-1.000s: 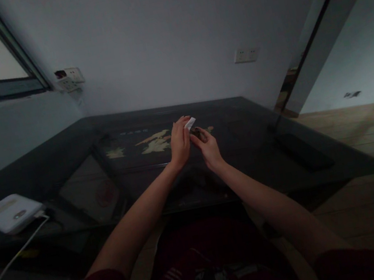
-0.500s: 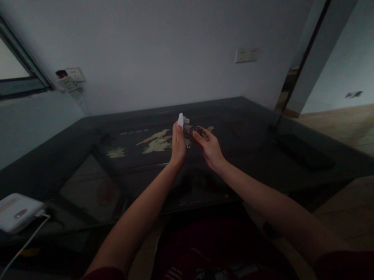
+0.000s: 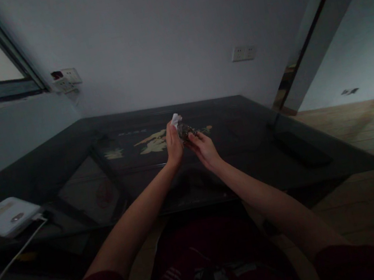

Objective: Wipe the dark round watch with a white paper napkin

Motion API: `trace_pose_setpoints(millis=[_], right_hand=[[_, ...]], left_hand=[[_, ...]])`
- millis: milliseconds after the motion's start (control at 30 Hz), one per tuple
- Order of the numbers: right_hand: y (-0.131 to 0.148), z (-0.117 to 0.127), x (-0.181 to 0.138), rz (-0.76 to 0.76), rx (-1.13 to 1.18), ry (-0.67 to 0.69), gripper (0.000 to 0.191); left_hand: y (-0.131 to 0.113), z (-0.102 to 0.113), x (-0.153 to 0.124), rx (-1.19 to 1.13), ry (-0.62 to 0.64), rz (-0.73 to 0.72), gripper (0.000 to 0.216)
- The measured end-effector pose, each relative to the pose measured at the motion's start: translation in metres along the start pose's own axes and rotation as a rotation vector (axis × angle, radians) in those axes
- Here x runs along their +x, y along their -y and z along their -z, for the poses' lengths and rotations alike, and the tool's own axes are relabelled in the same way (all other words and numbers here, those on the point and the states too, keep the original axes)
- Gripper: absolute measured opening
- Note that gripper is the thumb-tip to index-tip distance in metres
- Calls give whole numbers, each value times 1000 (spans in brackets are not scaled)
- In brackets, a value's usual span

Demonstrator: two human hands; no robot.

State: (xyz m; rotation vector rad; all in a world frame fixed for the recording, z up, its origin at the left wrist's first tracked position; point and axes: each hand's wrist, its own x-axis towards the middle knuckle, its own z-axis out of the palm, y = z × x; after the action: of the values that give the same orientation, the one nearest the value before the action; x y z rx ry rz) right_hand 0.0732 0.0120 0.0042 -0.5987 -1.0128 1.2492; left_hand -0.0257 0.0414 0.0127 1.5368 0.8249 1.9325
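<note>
Behind a dark, glossy, flat-topped desk (image 3: pixel 247 153) rises a plain pale wall (image 3: pixel 140 37), and above the desk's middle, between its near and far edges, are a small, dark, shiny, patterned object (image 3: pixel 184 132) and a thin, white, tissue-like piece (image 3: pixel 175 120). Steady pinching by the right hand (image 3: pixel 206 148) and gentle, even pressure from the left hand (image 3: pixel 174 145) would probably serve best. Forearms converge over the near edge, left fingers nearly straight, holding the piece against the object, right fingers bent, grasping the object.
</note>
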Motion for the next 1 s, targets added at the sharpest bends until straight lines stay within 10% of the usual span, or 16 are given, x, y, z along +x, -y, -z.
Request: trace_pose_setpoints(millis=[333,633,1000], right_hand=[[-3,0,1,109,-128,-35,68],[-12,11,9,163,-266,-247,88],[-21,18,10,226,-299,-284,54]], left_hand=[[21,-3,10,-394,-107,481,47],[25,-11,-4,-382,-147,470,37],[23,-15,-17,-279,-196,437,28]])
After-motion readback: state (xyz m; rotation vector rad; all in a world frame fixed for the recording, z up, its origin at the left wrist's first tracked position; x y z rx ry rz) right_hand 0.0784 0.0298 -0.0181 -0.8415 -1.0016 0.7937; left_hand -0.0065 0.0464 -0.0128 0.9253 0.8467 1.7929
